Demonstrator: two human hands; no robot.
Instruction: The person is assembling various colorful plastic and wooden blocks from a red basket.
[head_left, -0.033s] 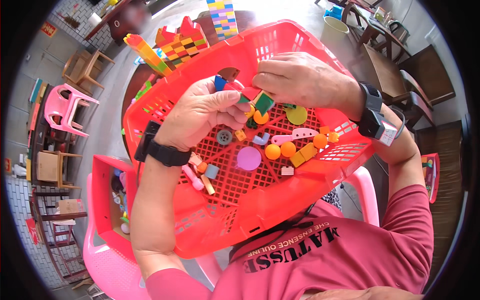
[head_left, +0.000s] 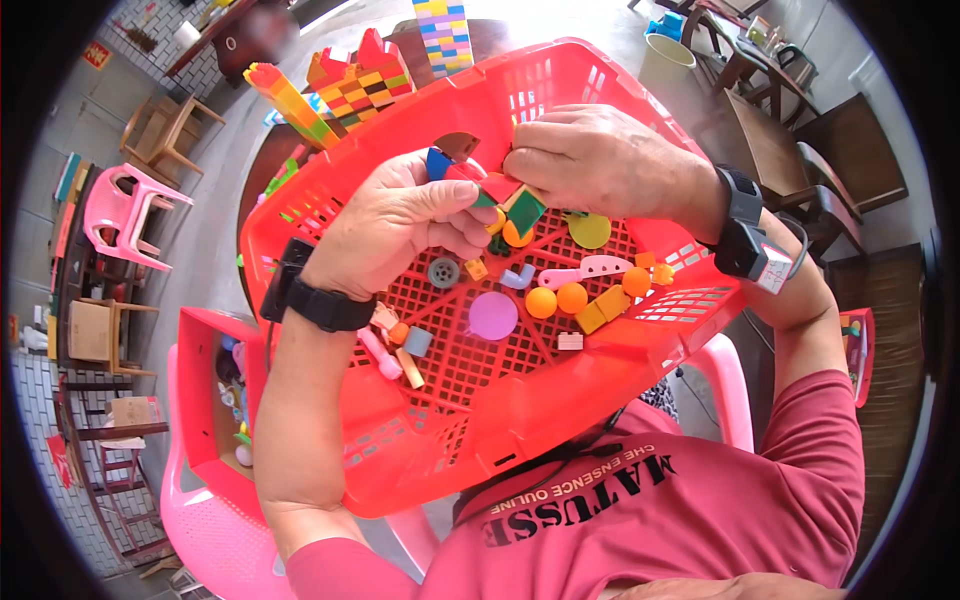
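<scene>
Above the red basket (head_left: 470,462), my left hand (head_left: 385,225) is closed around a small cluster of toy blocks. In that cluster show a dark green block (head_left: 525,210), a blue piece (head_left: 437,163), a brown rounded piece (head_left: 459,145) and some red ones. My right hand (head_left: 600,160) meets it from the other side, its fingers pinched at the red and green blocks; its fingertips are partly hidden. Below lie orange balls (head_left: 572,298), a purple disc (head_left: 493,316), a pink-handled toy knife (head_left: 585,270), a grey wheel (head_left: 443,272) and a yellow-green disc (head_left: 590,231).
Past the basket's far rim stand a red and yellow block building (head_left: 362,85) and a multicoloured block tower (head_left: 444,40). To the left, a red box (head_left: 212,400) of toys rests on a pink chair (head_left: 215,540). Wooden furniture lines both sides.
The view has shifted very slightly. Both hands stay at the block cluster, with no visible change in their hold.
</scene>
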